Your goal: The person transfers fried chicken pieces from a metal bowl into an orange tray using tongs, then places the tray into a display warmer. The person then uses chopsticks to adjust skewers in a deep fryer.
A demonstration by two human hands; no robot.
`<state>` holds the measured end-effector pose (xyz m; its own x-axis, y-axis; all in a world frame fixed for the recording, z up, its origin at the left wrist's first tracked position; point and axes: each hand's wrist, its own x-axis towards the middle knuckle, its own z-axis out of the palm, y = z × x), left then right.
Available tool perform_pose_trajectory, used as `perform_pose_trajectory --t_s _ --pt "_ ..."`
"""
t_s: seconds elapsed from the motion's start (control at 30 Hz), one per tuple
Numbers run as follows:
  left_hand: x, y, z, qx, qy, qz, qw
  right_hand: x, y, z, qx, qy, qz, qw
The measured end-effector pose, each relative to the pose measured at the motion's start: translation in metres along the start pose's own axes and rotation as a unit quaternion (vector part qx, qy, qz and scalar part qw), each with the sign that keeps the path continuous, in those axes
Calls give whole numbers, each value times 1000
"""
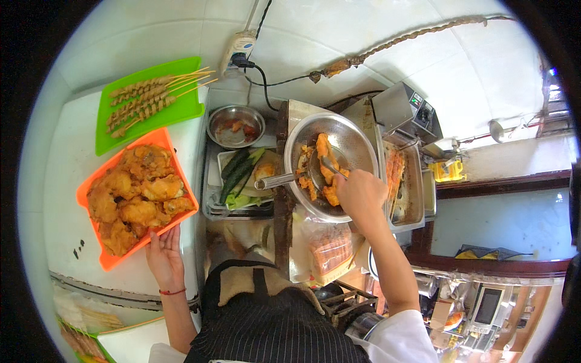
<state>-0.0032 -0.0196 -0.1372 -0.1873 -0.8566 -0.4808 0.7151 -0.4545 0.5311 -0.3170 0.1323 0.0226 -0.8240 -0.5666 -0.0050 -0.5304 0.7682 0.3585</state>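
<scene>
Gripping tongs (330, 166) over fried pieces (321, 181) in the centre bowl (363, 142), the right hand (361, 196) is clenched; the left hand (163, 257), fingers open, props the orange tray (106, 260) at lower left, which could tip.

Left hand (163, 257) flat, palm up, under the near edge of an orange tray (103, 257); fingers touch its underside. Tray is piled with golden fried pieces (136, 196) and sits on a white counter (66, 163), near its right edge. Green tray (181, 109) behind it, toward the counter's far edge, carries skewers (145, 97) laid side by side, sticks pointing right.

Right hand (360, 193) closed on tongs (330, 164) over a large steel bowl (357, 142); tong tips grip an orange fried piece (324, 148). More pieces lie along the bowl's near side. Metal ladle handle (275, 180) juts left over the rim. Small steel bowl (236, 126) and a tray of greens (242, 172) stand left of it; fryer (408, 181) just right.
</scene>
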Motion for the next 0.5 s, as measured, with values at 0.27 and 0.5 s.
perform_pose_trajectory --t_s 0.27,0.5 --pt "-3 2 1 -1 0 -9 1000 23 -51 16 -59 -12 6 998" --pt "-4 4 -1 -25 -7 -21 999 36 -11 -22 -40 -68 49 996"
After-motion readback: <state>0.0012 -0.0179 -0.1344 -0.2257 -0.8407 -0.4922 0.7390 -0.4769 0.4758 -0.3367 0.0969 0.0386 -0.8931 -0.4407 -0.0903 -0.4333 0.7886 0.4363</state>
